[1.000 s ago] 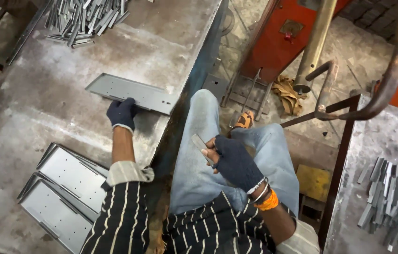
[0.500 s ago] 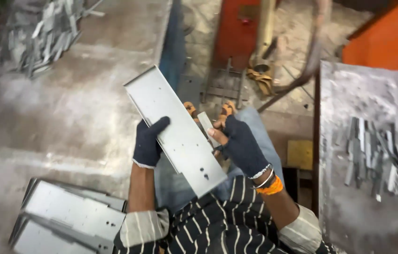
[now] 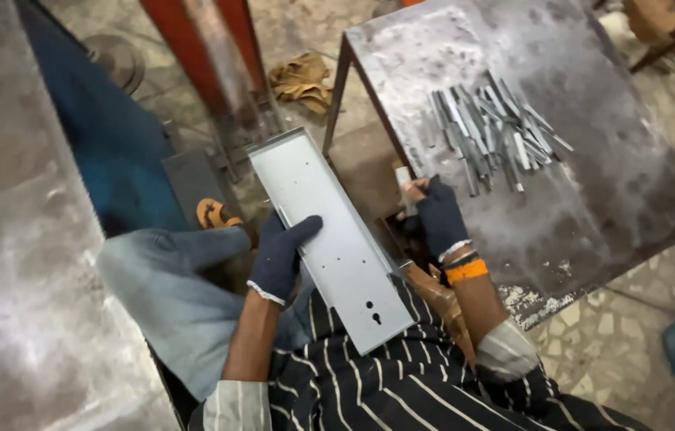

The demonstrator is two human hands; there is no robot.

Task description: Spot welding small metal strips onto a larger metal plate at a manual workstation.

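I'm gripping the sheet-metal tray (image 3: 329, 239) mid-edge, left hand (image 3: 280, 257) closed; right hand (image 3: 438, 215) pinching a small metal strip (image 3: 403, 177). Tray's probably light, stiff, sharp-edged.

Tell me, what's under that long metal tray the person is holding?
Under the metal tray you can see the lap: jeans and a striped shirt. The left hand wraps around its edge. Whatever lies directly beneath stays covered.

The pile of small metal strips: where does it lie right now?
In the head view, the strips lie upper right on the steel table, just beyond the gloved right hand.
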